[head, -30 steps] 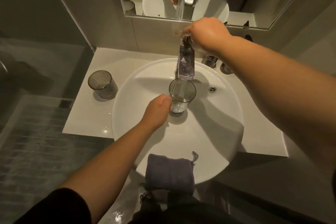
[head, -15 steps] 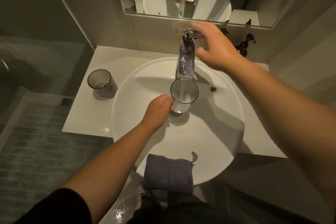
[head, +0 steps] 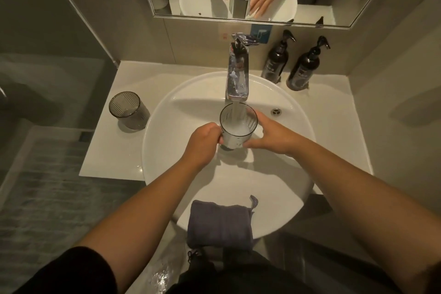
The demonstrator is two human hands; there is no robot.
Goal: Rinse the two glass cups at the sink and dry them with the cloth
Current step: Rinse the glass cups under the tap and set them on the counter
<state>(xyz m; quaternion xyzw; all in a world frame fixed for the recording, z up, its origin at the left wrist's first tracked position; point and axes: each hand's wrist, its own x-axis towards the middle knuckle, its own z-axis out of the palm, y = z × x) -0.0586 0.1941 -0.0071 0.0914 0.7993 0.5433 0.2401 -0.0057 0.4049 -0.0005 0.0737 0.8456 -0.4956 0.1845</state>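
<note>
Two hands are meeting on one glass cup (head: 238, 126) under the running faucet (head: 237, 74).

We are holding the cup upright over the white sink (head: 181, 131), directly below the spout, and water is pouring into it and foaming white inside. Our left hand (head: 202, 143) is gripping the cup's left side with curled fingers, while our right hand (head: 274, 133) is cupping its right side, thumb near the base and fingers reaching behind the glass. The second glass cup (head: 127, 110) is standing upright on the counter (head: 107, 150), just left of the basin. The grey cloth (head: 219, 224) is lying folded over the sink's near rim.
</note>
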